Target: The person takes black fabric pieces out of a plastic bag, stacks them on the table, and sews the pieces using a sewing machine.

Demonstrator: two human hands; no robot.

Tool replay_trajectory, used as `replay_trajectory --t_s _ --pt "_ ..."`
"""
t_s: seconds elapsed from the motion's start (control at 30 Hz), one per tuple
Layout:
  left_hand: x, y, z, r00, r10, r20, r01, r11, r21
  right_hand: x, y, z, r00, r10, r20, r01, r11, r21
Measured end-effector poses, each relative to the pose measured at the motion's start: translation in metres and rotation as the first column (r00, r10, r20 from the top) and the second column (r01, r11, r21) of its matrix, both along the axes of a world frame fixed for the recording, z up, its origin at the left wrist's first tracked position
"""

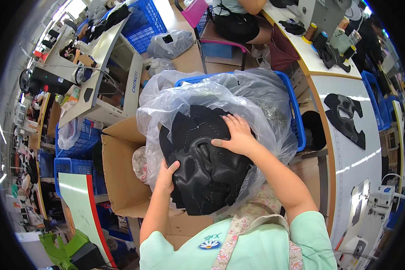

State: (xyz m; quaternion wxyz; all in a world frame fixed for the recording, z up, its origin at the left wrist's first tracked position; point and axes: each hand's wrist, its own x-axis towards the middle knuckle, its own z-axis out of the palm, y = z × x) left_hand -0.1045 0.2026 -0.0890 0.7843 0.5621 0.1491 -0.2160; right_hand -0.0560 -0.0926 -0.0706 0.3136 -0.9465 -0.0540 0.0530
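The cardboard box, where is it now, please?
In the head view, the open cardboard box is left of the left hand, beside the clear plastic bag.

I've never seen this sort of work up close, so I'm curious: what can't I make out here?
All in the head view:
1. How many moulded black sheet pieces are stacked: they overlap one another.
2. Most fingers of the person's left hand: hidden behind those pieces.
3. The bottom of the blue plastic basket: covered by cloudy, see-through plastic bagging.
4. The head of the seated co-worker in a pale grey top: cut off by the upper edge.
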Motion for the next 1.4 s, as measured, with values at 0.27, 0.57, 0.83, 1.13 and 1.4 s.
replay_trajectory --t_s 0.27,0.57,0.83,1.13,1.4 --pt "-0.03 0.037 -0.028 0.99 -0.04 -0.137 -0.001 0.958 -0.287 -0.03 0.033 -0.007 0.974 -0.02 0.224 -0.02 0.984 0.176" --pt "-0.044 0.03 -0.035 0.994 0.054 -0.092 -0.075 0.966 -0.245 0.003 -0.003 0.014 0.956 -0.176 0.233 0.161 0.984 0.081" --pt "-0.046 0.034 -0.051 0.975 0.071 -0.21 -0.142 0.926 -0.349 -0.01 0.002 0.008 0.98 -0.179 -0.087 0.19 0.969 0.156" --pt "-0.047 0.042 -0.071 0.967 0.077 -0.244 -0.142 0.954 -0.263 -0.03 0.024 0.0 0.998 -0.016 0.057 -0.009 0.91 0.414" --pt "-0.043 0.042 -0.071 0.967 0.109 -0.23 -0.152 0.972 -0.178 -0.046 0.002 0.019 0.984 0.151 -0.094 -0.117 0.949 0.294"
